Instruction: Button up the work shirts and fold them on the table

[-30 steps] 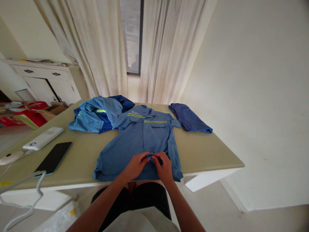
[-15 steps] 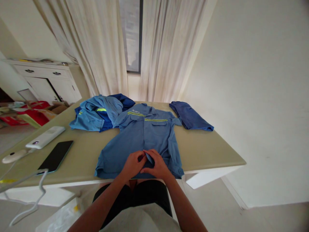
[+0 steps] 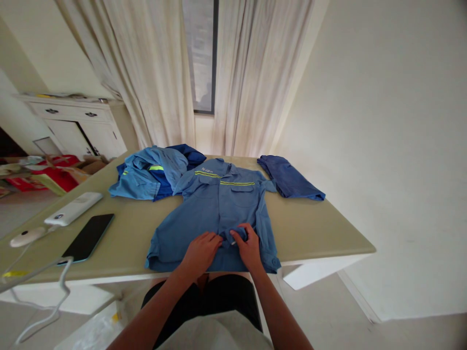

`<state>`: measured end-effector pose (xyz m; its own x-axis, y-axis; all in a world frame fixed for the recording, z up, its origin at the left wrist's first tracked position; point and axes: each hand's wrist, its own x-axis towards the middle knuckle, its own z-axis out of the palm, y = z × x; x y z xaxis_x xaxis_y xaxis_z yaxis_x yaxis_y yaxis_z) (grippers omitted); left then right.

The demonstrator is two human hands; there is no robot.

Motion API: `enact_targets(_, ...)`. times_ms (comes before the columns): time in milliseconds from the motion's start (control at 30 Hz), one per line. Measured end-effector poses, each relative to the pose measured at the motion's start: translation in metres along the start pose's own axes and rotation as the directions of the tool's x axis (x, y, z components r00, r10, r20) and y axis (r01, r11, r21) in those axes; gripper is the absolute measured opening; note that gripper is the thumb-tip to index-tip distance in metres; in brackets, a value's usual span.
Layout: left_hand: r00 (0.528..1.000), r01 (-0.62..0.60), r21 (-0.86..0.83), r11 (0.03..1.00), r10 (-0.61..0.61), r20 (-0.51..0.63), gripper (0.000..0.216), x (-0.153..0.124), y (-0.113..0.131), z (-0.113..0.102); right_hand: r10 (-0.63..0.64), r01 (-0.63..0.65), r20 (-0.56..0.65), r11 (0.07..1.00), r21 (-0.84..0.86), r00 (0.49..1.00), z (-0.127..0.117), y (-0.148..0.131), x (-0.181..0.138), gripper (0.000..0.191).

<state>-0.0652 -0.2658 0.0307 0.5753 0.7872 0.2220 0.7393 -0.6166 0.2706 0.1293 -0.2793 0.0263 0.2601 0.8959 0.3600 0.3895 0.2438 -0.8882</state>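
Note:
A blue work shirt with yellow stripes across the chest lies front up on the table, collar toward the window and hem at the near edge. Low on its front placket, my right hand pinches a lifted fold of the front between thumb and fingers. Just to the left, my left hand is closed on the cloth beside the placket, its fingertips partly hidden. Both sleeves lie along the shirt's sides.
On the table, a heap of blue clothes sits at the back left and folded dark blue trousers at the back right. A phone, a white power bank and cables lie left.
My hands have drawn apart a little, the right one shifting rightward with the lifted front fold. The view has tilted slightly; the shirt stays in place.

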Motion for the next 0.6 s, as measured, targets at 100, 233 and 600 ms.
enact_targets(100, 0.999, -0.048, 0.044, 0.998, 0.047, 0.018, 0.014, 0.009, 0.007, -0.001, -0.027, 0.025, 0.052, 0.999, 0.022, 0.998, 0.002, 0.0, 0.0, 0.026)
enact_targets(233, 0.999, -0.05, 0.071, 0.996, 0.049, 0.011, 0.022, 0.019, 0.016, 0.002, -0.026, 0.027, 0.047, 0.999, -0.019, 0.999, 0.003, 0.004, -0.001, 0.026)
enact_targets(600, 0.99, -0.036, -0.187, 0.982, 0.009, -0.144, 0.022, 0.016, 0.01, 0.019, 0.016, -0.016, -0.063, 1.0, 0.007, 0.998, -0.002, 0.003, -0.002, 0.026)
